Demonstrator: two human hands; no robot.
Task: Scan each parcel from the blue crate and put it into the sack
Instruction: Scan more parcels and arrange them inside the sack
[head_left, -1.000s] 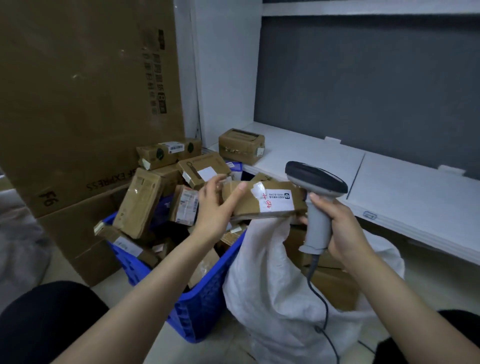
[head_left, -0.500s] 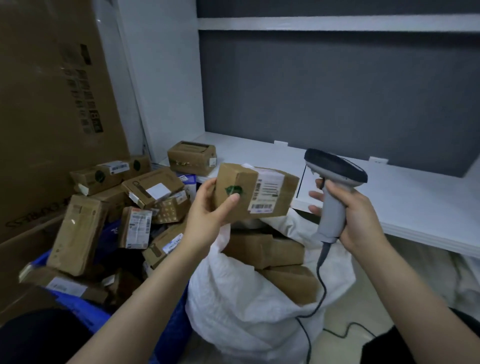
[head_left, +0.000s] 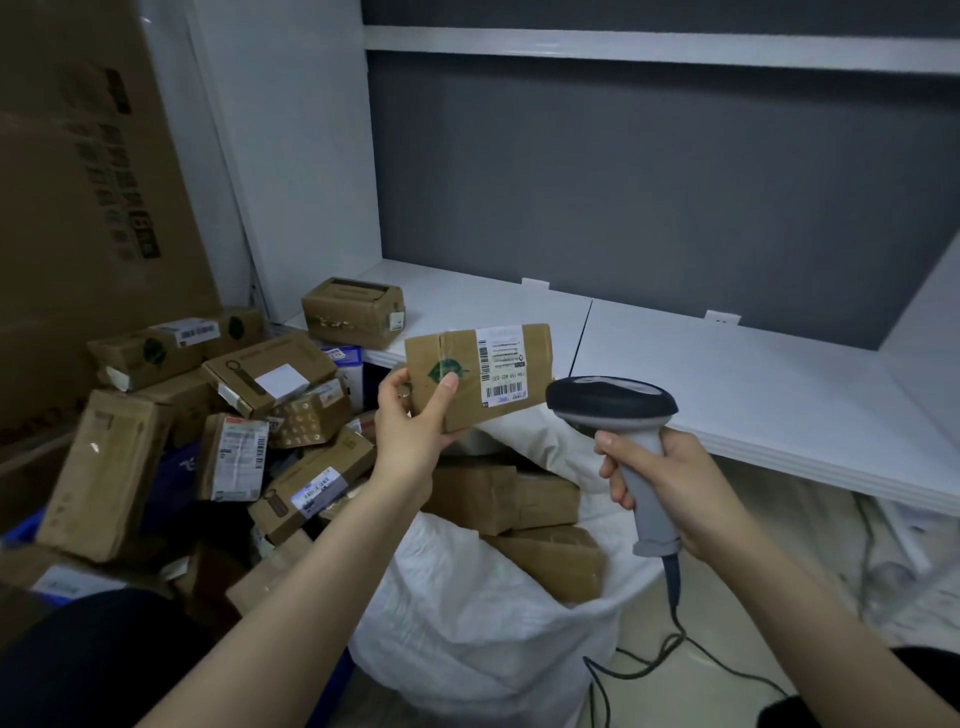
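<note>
Parcel (head_left: 457, 387) was pinched in the left grip (head_left: 410, 423) — long axis sideways, its label (head_left: 503, 364) just left of the scanner (head_left: 613, 402) clasped by the right grip (head_left: 675, 486).

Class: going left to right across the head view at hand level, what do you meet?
Pile of brown cardboard parcels, left hand, brown cardboard parcel with white barcode label, grey handheld barcode scanner, right hand.

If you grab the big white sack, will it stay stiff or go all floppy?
Probably floppy: the white sack is wrinkled and its rim sags and folds. It would likely feel heavy to lift, since several brown parcels sit inside.
</note>
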